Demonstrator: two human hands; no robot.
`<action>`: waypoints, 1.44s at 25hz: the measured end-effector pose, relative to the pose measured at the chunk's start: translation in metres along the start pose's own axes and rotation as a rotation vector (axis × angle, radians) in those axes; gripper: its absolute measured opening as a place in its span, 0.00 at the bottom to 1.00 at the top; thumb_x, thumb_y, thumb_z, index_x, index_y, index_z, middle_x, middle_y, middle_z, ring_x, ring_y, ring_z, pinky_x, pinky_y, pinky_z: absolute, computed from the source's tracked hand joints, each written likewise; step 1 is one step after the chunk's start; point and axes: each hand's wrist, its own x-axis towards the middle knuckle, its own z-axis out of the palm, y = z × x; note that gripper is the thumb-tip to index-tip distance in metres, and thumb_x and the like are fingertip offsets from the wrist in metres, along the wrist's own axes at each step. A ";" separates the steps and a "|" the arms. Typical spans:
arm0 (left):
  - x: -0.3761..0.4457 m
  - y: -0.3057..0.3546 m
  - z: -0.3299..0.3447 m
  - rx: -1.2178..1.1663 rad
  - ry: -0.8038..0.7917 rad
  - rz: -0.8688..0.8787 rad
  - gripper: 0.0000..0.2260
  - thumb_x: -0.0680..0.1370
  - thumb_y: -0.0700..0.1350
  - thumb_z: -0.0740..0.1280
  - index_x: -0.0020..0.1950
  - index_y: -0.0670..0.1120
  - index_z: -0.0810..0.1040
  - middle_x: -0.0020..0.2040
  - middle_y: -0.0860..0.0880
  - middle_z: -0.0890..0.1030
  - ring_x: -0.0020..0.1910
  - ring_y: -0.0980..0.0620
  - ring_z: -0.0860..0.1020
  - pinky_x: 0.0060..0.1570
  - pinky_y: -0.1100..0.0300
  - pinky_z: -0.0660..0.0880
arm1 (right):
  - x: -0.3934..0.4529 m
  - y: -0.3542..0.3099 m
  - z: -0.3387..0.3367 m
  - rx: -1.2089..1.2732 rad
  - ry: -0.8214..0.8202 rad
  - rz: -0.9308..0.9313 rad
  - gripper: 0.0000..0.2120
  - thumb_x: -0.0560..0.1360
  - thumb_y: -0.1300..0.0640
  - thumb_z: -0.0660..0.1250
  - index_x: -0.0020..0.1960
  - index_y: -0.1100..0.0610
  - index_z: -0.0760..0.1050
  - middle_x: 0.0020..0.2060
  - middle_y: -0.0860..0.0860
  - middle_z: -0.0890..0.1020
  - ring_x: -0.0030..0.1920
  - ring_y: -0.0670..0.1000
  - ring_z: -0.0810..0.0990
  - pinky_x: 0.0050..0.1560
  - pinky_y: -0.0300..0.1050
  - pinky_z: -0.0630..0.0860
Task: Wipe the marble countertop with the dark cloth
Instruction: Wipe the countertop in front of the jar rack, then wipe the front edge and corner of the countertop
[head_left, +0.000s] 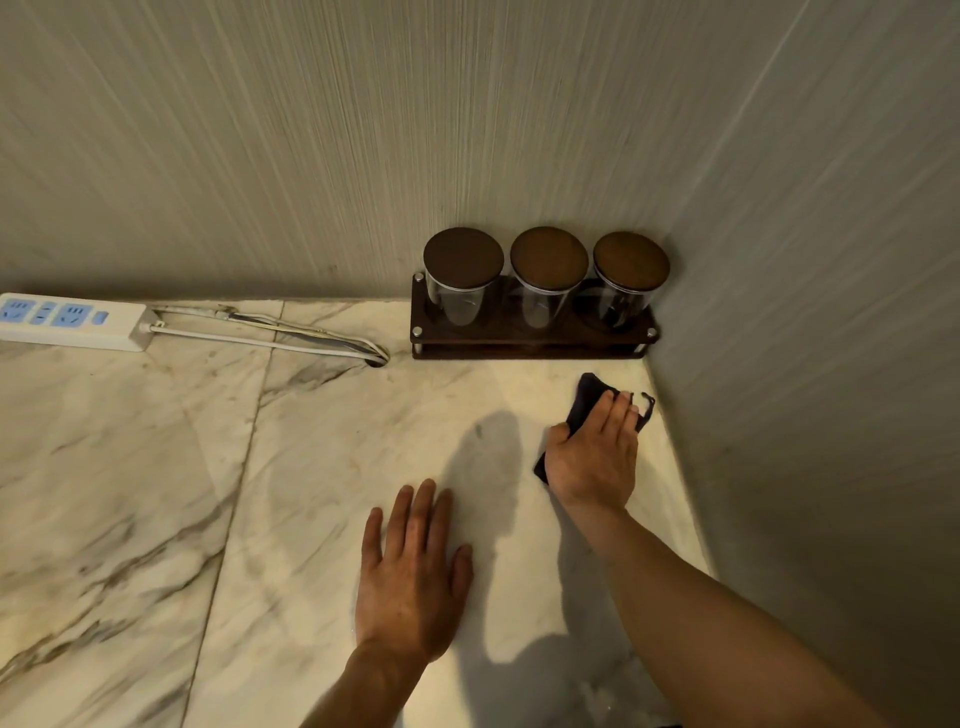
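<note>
The marble countertop (322, 467) is pale with grey veins and fills the lower part of the head view. A dark cloth (587, 397) lies flat on it near the right wall. My right hand (595, 457) presses down on the cloth, fingers pointing toward the corner, so most of the cloth is hidden beneath the palm. My left hand (413, 571) rests flat on the bare marble to the left of it, fingers spread, holding nothing.
A dark wooden rack (530, 340) with three lidded glass jars (548, 280) stands in the back right corner, just beyond the cloth. A white power strip (70, 322) lies at the back left; its cables (270, 338) run into a hole in the counter. Walls close the back and right.
</note>
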 end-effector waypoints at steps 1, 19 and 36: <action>0.000 0.000 0.000 0.001 -0.002 -0.003 0.27 0.78 0.58 0.53 0.74 0.46 0.64 0.73 0.46 0.67 0.74 0.46 0.59 0.70 0.43 0.52 | -0.003 0.002 0.000 0.001 0.006 0.003 0.33 0.78 0.49 0.53 0.77 0.62 0.44 0.77 0.58 0.48 0.76 0.56 0.45 0.74 0.51 0.45; 0.000 -0.001 0.001 -0.032 0.021 0.018 0.26 0.80 0.57 0.48 0.73 0.46 0.63 0.73 0.44 0.67 0.73 0.44 0.60 0.71 0.43 0.50 | -0.085 0.049 -0.004 0.064 0.112 0.172 0.31 0.77 0.52 0.50 0.76 0.65 0.49 0.76 0.62 0.53 0.76 0.59 0.49 0.74 0.51 0.47; 0.001 -0.019 -0.011 -0.243 -0.036 0.054 0.25 0.80 0.54 0.55 0.76 0.47 0.59 0.77 0.45 0.59 0.76 0.45 0.52 0.73 0.47 0.46 | -0.177 0.093 -0.014 0.127 0.177 0.385 0.31 0.77 0.58 0.59 0.76 0.62 0.51 0.76 0.60 0.55 0.75 0.59 0.51 0.74 0.53 0.48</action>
